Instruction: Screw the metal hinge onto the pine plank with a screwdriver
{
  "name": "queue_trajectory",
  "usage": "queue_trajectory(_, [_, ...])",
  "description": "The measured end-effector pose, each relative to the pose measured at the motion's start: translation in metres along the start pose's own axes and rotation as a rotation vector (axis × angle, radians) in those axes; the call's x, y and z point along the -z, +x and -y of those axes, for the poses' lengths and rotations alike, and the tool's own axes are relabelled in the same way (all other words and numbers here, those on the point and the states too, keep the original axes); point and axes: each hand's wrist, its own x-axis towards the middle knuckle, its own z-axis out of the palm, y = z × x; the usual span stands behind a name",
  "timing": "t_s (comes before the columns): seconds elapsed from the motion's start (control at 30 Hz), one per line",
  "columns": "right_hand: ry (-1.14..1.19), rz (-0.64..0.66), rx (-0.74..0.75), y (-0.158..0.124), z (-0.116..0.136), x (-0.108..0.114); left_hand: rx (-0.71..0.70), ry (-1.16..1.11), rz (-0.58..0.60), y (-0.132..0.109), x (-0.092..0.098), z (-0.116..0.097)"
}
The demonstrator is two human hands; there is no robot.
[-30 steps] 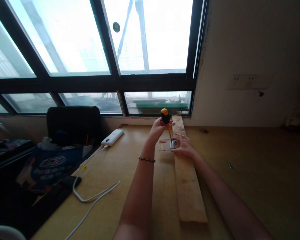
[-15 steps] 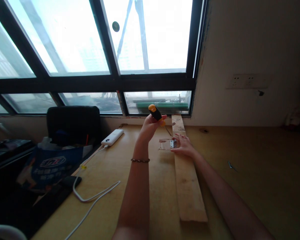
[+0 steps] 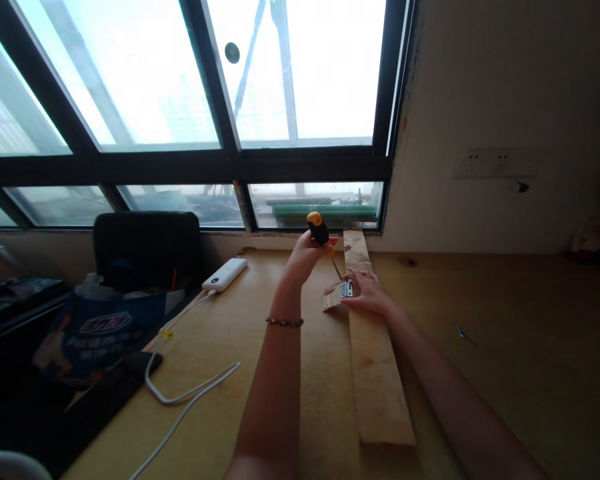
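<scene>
One long pale wooden plank (image 3: 380, 373) was laid lengthwise; at its left edge, a small flat wooden piece (image 3: 332, 298) had been tipped to a slant, so its alignment seemed disturbed. At their join, a silver metal hinge (image 3: 347, 289) was bracketed by the half-open right hand (image 3: 370, 293), while a black-and-orange screwdriver (image 3: 319, 229), gripped in the closed left hand (image 3: 304, 256), had been swung more upright.
</scene>
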Motion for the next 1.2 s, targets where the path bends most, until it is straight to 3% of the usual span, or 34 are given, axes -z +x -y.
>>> queue_trajectory(0.37, [0.318, -0.105, 0.006, -0.002, -0.016, 0.003, -0.003, -0.012, -0.007, 0.002, -0.010, 0.007])
queue_trajectory(0.8, [0.321, -0.104, -0.014, -0.002, -0.017, 0.003, -0.020, 0.010, -0.022, 0.007, -0.019, 0.020])
queue_trajectory(1.2, [0.353, -0.090, -0.006, -0.001, -0.019, 0.002, -0.025, 0.069, 0.005, 0.007, -0.020, 0.020])
